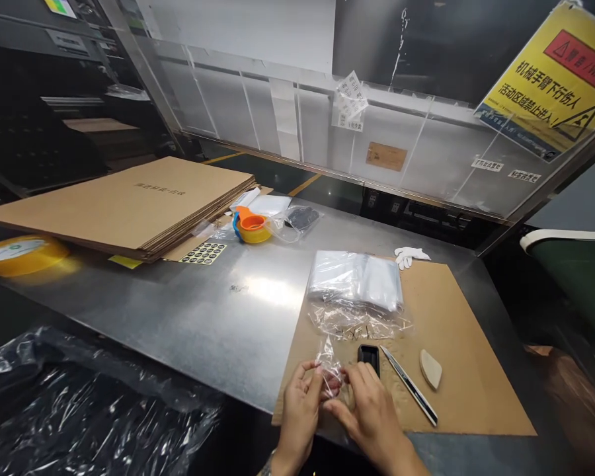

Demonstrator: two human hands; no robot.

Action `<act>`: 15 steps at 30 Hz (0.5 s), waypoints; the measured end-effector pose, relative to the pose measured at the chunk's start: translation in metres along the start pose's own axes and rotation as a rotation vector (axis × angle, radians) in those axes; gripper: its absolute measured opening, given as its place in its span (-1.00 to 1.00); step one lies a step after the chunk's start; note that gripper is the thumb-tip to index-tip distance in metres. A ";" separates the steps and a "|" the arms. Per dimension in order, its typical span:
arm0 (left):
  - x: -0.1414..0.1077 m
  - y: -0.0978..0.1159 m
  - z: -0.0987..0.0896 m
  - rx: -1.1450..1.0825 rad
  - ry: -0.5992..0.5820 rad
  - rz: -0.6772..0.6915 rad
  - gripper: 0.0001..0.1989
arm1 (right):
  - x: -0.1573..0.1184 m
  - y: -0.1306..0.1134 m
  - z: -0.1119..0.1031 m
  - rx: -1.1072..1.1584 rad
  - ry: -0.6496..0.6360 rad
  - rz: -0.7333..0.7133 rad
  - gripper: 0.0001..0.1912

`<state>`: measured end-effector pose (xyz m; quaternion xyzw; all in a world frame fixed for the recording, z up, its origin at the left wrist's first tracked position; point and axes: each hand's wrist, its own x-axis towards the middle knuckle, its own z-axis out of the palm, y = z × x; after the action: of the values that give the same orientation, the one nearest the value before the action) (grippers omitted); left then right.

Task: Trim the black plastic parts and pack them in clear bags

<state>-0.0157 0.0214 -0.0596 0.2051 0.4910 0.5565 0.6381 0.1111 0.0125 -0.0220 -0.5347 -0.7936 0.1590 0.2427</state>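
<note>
Between my two hands, over the front of a cardboard sheet [476,370], is a small clear plastic bag [330,360]. My left hand [300,406] pinches its left side between thumb and fingers. On the other side my right hand [371,410] has its fingers closed at the bag's right edge, the thumb reaching toward the left hand. A black rectangular tray-like piece [369,357] lies just beyond the right hand. To the right of it are a utility knife [410,387], set diagonally, and a beige rounded piece [430,369]. Stacked clear plastic bags [354,281] lie behind.
A stack of flat cardboard [178,192] occupies the table's left, near a yellow tape roll [20,254] and a sticker sheet [203,254]. An orange tape dispenser [252,225] and a white glove [410,256] lie farther back. Black plastic sheeting [89,403] covers the lower left.
</note>
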 end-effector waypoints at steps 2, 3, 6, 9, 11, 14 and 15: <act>-0.003 -0.002 -0.003 0.060 -0.025 0.024 -0.59 | -0.004 0.001 0.010 0.001 0.094 0.019 -0.90; -0.004 -0.003 -0.006 0.123 -0.031 0.042 -0.58 | -0.004 0.004 0.013 0.008 0.125 0.026 -0.86; -0.008 -0.007 -0.015 0.475 -0.065 0.223 -0.55 | -0.004 0.010 0.015 0.021 0.171 0.035 -0.78; -0.011 -0.010 -0.024 0.933 -0.042 0.683 -0.53 | -0.004 0.009 0.014 -0.064 0.160 0.002 -0.77; -0.012 -0.010 -0.028 1.177 0.005 0.949 -0.57 | -0.006 0.006 0.017 -0.115 0.121 -0.035 -0.77; -0.013 -0.004 -0.032 1.390 0.053 1.090 -0.66 | -0.010 0.002 0.023 -0.129 0.088 -0.058 -0.75; -0.013 0.000 -0.034 1.419 0.062 1.108 -0.67 | -0.012 0.001 0.025 -0.134 0.082 -0.060 -0.74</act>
<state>-0.0429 0.0002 -0.0693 0.7429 0.5668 0.3558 -0.0118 0.1023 0.0018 -0.0460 -0.5318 -0.8076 0.0760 0.2433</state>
